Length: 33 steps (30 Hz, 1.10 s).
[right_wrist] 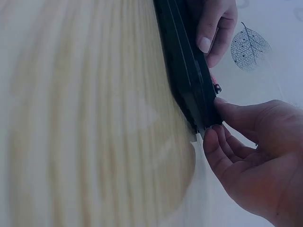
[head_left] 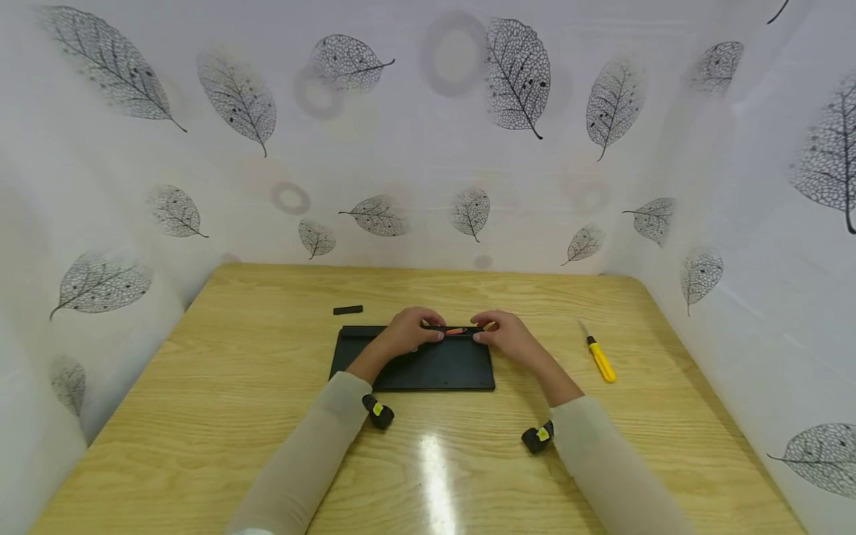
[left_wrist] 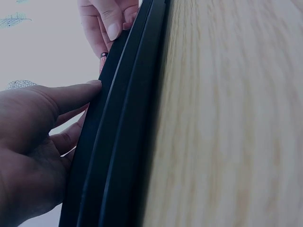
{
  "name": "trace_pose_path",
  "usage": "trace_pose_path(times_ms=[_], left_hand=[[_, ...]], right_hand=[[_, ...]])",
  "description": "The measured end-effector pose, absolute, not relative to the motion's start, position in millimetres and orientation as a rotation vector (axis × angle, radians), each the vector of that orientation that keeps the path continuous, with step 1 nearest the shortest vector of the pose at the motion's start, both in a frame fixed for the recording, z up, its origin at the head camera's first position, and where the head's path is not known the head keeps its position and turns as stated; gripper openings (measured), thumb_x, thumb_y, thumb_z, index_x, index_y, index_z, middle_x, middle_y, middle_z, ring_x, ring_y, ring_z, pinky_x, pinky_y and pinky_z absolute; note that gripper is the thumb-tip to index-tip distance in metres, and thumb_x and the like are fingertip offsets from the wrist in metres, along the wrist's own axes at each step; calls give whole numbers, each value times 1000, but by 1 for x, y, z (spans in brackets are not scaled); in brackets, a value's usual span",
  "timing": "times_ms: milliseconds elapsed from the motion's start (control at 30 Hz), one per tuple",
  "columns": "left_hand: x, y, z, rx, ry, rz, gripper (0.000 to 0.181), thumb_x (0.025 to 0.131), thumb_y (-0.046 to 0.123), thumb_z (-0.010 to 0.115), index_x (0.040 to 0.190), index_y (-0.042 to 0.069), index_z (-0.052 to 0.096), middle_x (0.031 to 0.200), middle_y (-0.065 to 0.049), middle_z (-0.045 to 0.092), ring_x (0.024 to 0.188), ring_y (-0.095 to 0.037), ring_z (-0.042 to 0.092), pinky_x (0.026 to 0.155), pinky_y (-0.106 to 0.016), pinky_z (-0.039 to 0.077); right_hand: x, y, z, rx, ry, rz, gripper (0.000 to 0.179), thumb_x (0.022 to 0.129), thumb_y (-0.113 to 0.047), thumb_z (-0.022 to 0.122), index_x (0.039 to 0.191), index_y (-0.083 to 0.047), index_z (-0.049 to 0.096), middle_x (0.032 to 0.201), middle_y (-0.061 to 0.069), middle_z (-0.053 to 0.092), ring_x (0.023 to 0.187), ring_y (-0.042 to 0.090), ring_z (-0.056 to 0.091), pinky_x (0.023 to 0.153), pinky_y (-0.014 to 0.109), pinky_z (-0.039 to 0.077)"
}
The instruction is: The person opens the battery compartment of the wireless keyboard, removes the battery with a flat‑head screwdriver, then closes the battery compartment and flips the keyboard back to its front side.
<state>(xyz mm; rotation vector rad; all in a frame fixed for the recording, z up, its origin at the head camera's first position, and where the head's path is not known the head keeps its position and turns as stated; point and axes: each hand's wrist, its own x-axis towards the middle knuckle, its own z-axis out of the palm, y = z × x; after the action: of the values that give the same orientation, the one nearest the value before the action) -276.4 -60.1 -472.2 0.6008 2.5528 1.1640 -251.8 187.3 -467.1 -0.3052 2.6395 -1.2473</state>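
The head view looks from above the near side of the wooden table [head_left: 167, 453], facing forward and down to the far leaf-patterned wall [head_left: 414, 163], with the black slab [head_left: 435, 371] mid-distance. The left wrist view sits close by the left hand [head_left: 406, 332], tipped sideways, looking right along the slab toward the right hand [head_left: 508, 334]. The right wrist view, equally close, rolls the opposite way and faces left. All three share both hands and the slab; hazy wrist pictures make camera height uncertain.

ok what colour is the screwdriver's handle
The handle is yellow, black towards the shaft; best seen in the head view.
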Motion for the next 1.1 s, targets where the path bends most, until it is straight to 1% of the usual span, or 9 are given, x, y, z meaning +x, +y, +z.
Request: trace_pose_path(times_ms=[100,300,400,600,633,733,833,967,1100], left_hand=[[-277,-60,-472,604,2566,1149,21,96,24,70,117,18,73,118,-3,68,99,-19,64,75,-33,53],[-277,-59,-473,590,2578,1132,22,96,25,71,117,19,73,117,-3,69,96,-20,65,73,-33,55],[-277,-58,-473,589,2594,1108,24,96,25,71,119,19,72,118,-3,68,97,-19,65,75,-33,54],[-279,-54,-470,603,2568,1134,28,96,23,70,124,16,70,121,-6,66,97,-22,64,75,-35,55],[-279,-53,-469,615,2564,1140,28,96,23,70,124,15,70,121,-7,66,98,-22,64,76,-36,54],[-281,-48,-468,653,2553,1141,26,96,22,70,122,14,71,121,-7,67,102,-22,63,83,-37,54],[-282,-43,-467,680,2550,1134,22,96,21,71,116,13,73,116,-6,69,102,-21,63,86,-37,53],[-284,-36,-467,713,2544,1116,15,95,21,72,108,15,75,108,-2,71,97,-18,64,85,-37,52],[-287,-32,-468,736,2540,1092,13,96,22,71,105,15,77,103,1,72,94,-14,63,85,-35,52]], right_hand=[[-253,187,-468,-298,2627,-1260,34,97,-17,68,130,-7,67,134,15,62,113,31,61,89,41,53],[-251,189,-469,-264,2575,-1332,35,98,-17,68,131,-6,66,135,16,61,116,33,61,90,40,54],[-251,189,-470,-261,2562,-1353,35,98,-17,68,131,-6,66,135,18,61,115,33,62,90,40,55],[-252,190,-471,-267,2565,-1363,34,97,-17,68,130,-6,67,133,18,62,111,30,64,86,38,54],[-252,191,-471,-270,2563,-1368,34,97,-16,68,130,-6,67,132,18,62,110,30,64,86,37,54],[-251,191,-471,-277,2551,-1383,34,97,-15,68,130,-5,67,132,19,62,108,30,65,85,37,54],[-250,190,-471,-290,2549,-1385,34,97,-15,68,130,-4,67,133,19,61,109,31,64,84,36,55],[-250,189,-470,-292,2549,-1384,34,98,-14,67,130,-4,66,133,20,61,109,31,65,83,36,55],[-249,188,-469,-279,2539,-1398,35,98,-14,67,131,-3,66,132,20,60,107,29,65,81,35,54]])
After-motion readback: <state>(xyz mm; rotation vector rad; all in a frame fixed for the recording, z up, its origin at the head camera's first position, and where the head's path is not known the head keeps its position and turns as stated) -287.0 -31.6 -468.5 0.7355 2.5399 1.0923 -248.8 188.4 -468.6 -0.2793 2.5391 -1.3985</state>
